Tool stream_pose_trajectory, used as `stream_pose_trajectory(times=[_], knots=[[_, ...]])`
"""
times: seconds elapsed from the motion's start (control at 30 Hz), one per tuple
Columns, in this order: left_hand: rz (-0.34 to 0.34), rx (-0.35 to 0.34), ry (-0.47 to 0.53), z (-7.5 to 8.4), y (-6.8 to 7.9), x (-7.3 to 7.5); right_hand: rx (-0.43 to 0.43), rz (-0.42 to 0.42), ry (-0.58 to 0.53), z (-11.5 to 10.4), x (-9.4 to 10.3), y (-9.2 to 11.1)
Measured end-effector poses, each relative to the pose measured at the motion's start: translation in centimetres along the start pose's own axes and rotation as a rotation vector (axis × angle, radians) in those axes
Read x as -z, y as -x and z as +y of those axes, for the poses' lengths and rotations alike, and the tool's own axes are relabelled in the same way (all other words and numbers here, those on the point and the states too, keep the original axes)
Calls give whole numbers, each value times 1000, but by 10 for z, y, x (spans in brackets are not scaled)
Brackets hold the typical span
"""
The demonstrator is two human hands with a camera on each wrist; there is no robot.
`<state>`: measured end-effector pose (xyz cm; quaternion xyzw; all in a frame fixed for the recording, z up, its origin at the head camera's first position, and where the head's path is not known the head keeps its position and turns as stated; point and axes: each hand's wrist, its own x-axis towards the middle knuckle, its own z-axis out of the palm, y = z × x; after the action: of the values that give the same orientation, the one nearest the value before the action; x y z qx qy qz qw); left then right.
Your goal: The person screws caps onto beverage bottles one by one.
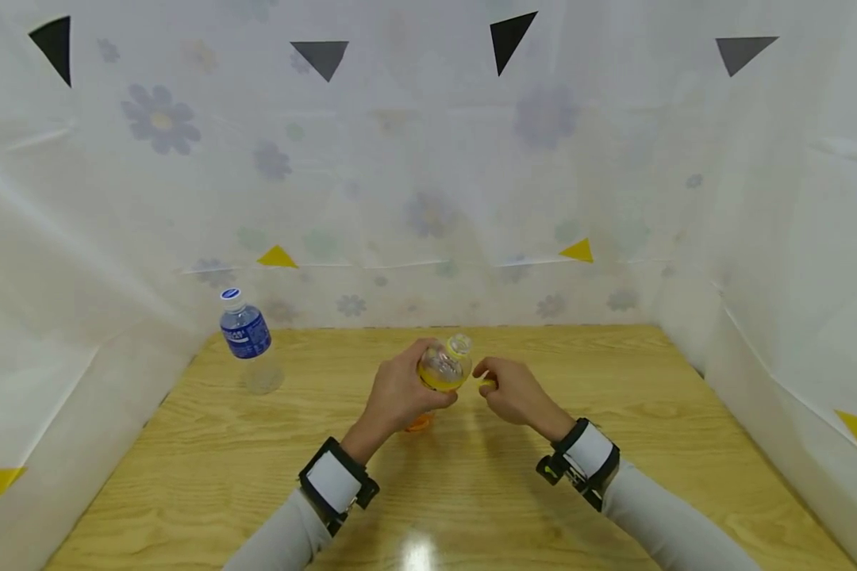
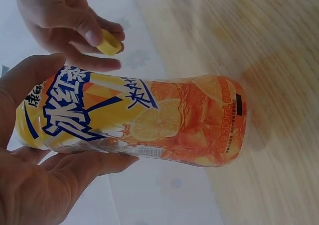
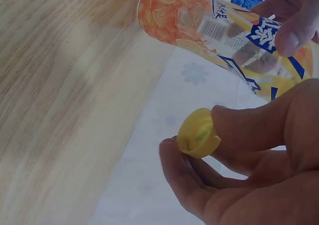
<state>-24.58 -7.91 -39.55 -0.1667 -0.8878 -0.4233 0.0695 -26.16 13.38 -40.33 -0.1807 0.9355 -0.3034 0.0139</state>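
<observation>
My left hand (image 1: 397, 388) grips a clear plastic drink bottle (image 1: 446, 366) round its upper part. Its yellow and orange label, with lemon slices and large characters, shows in the left wrist view. The bottle's mouth is uncapped in the head view, and the bottle looks empty. To the right of it, my right hand (image 1: 516, 392) pinches a yellow bottle cap (image 3: 199, 133) between thumb and fingers. The cap's hollow inside is visible in the right wrist view. Cap and bottle are apart, with a small gap between the hands.
A second clear bottle (image 1: 246, 331) with a blue label and white cap stands at the back left of the wooden table (image 1: 578, 492). White flower-patterned sheeting (image 1: 428, 174) encloses the back and sides, with black, grey and yellow triangles on it.
</observation>
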Motion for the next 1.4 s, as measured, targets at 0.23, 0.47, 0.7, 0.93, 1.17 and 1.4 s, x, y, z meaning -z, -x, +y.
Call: stream_pose_trajectory(times=[0.23,0.47,0.7,0.93,1.17,1.4], knots=[[9,16,-2,0,2,1,-46,-67,69,3,0,2],[13,18,-7,0,2,1,-5,-3,35,3,6,3],[36,4,10,0,2,-1,118,192,-65,-15,29,2],[35,-6,8,-1,2,-1,268,354,-95,-45,54,3],[37,-17,7,0,2,0,354,362,-52,-64,56,8],[36,-19,4,-1,1,-1,386,348,-19,-67,50,8]])
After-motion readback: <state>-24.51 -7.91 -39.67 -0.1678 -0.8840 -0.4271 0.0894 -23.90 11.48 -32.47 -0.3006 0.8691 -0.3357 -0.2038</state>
